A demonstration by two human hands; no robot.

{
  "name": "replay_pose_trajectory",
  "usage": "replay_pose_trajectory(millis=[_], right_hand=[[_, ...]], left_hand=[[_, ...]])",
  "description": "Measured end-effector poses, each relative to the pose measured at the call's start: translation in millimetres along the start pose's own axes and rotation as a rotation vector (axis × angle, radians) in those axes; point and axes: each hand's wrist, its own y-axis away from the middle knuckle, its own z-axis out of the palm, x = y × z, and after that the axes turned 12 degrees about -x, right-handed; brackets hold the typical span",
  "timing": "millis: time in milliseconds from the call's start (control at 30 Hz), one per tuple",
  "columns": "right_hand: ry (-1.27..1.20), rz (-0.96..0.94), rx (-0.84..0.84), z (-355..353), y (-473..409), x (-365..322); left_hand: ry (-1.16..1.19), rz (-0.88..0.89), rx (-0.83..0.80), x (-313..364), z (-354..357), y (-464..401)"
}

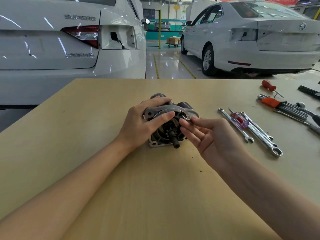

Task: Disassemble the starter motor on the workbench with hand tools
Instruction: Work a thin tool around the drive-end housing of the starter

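The starter motor (166, 135) lies on the wooden workbench (155, 187) with its pinion shaft pointing toward me. My left hand (145, 122) grips its aluminium nose housing from the left, fingers over the top and thumb across the front opening. My right hand (207, 135) pinches the housing's curved metal edge between thumb and forefinger at the right side; its other fingers are spread and relaxed. The motor's dark cylindrical body and solenoid are mostly hidden behind the housing and my left hand.
To the right lie combination wrenches (259, 132), a red-and-clear screwdriver (239, 120), an orange-holder hex key set (284, 106), a red-handled screwdriver (270, 86) and a black tool (310, 91). Two white cars (69, 40) stand beyond the bench's far edge.
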Motion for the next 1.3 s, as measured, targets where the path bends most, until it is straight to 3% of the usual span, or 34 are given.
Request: replay_pose_trajectory(millis=[400, 667, 1000, 1133, 1300], right_hand=[[-0.026, -0.014, 0.019, 0, 1, 3], [0.093, -0.154, -0.008, -3, -1, 1], [0.565, -0.424, -0.092, -4, 4, 1], [0.959, -0.623, -0.087, -8, -1, 3], [1.418, -0.911, -0.116, -15, -11, 5]], left_hand=[[-0.022, 0.004, 0.008, 1, -1, 0], [-0.003, 0.005, -0.006, 0, 0, 0], [-0.003, 0.025, -0.038, -2, -3, 0], [0.006, 0.022, -0.065, -3, -4, 0], [0.386, -0.142, -0.078, -6, -12, -3]])
